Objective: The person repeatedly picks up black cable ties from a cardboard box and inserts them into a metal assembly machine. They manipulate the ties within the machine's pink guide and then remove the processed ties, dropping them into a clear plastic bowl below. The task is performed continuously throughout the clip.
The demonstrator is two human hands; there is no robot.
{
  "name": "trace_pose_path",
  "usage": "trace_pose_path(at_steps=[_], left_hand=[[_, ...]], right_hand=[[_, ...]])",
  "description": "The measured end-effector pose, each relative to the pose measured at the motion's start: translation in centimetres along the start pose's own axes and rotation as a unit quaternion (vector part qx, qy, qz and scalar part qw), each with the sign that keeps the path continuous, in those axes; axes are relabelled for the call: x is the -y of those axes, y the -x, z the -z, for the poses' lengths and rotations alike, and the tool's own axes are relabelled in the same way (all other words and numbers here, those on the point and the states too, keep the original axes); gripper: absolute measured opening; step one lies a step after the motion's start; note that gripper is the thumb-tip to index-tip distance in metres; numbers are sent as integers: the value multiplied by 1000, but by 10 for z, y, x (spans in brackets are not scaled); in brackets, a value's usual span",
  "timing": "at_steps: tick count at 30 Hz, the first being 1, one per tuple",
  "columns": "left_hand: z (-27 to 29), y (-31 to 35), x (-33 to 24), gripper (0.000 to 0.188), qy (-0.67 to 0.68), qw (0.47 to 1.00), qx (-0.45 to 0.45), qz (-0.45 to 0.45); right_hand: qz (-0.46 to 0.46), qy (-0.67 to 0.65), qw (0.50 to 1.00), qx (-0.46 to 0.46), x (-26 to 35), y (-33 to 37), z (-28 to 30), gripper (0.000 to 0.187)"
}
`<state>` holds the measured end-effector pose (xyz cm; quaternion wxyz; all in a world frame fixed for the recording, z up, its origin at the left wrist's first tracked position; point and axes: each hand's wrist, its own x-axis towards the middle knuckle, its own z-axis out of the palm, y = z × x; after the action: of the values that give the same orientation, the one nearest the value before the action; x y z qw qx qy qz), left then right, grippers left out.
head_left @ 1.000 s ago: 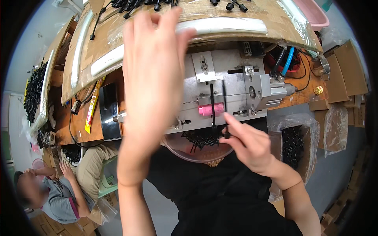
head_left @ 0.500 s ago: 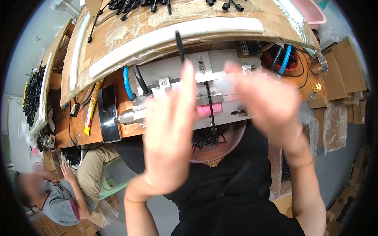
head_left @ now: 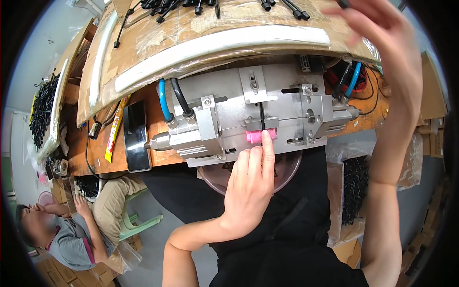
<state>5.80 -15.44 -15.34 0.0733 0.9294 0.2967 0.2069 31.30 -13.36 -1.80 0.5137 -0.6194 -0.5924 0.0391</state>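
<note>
A slim black rod (head_left: 262,115) lies lengthwise in a metal clamping fixture (head_left: 287,103), crossing a small pink block (head_left: 253,137). My left hand (head_left: 248,191) comes from the near side. Its index finger lies stretched along the rod over the pink block, its other fingers are curled, and its thumb is hidden. The rod's near end is out of sight under this hand. At the upper right my right hand (head_left: 377,24) is raised over the cardboard, its fingers spread and partly smeared. A dark cap (head_left: 343,4) shows beside its fingertips.
Black rods with caps (head_left: 201,7) lie on the plastic-wrapped cardboard (head_left: 191,31) behind the fixture. A bowl (head_left: 287,179) sits beneath the fixture's near edge. Left are a phone (head_left: 136,136) and a yellow wrapper (head_left: 114,129). Another person (head_left: 71,244) sits at the lower left.
Both hands were blurred above the fixture, a dark rod upright at my left fingertips. My left hand has come down onto the rod in the fixture; my right has swung up and away right.
</note>
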Motion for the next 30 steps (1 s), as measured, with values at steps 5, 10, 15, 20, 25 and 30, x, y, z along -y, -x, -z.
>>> trace_pose_path(at_steps=[5, 10, 15, 20, 25, 30], left_hand=[[48, -52, 32, 46, -17, 995, -69, -64], [70, -190, 109, 10, -73, 967, -236, -64], [69, -228, 134, 15, 59, 990, -108, -73], [82, -195, 119, 14, 18, 985, -121, -118], [101, -177, 104, 11, 61, 997, -52, -7], [108, -148, 139, 15, 68, 992, -19, -106]], right_hand=[[-33, -274, 961, 34, 24, 114, -32, 22], [90, -17, 996, 10, 17, 186, -92, 36], [75, 80, 992, 67, 5, 197, -111, 54], [57, 83, 991, 84, 5, 191, -116, 56], [40, 129, 981, 139, 19, 181, -101, 53], [195, 220, 956, 11, 4, 93, -61, 30]])
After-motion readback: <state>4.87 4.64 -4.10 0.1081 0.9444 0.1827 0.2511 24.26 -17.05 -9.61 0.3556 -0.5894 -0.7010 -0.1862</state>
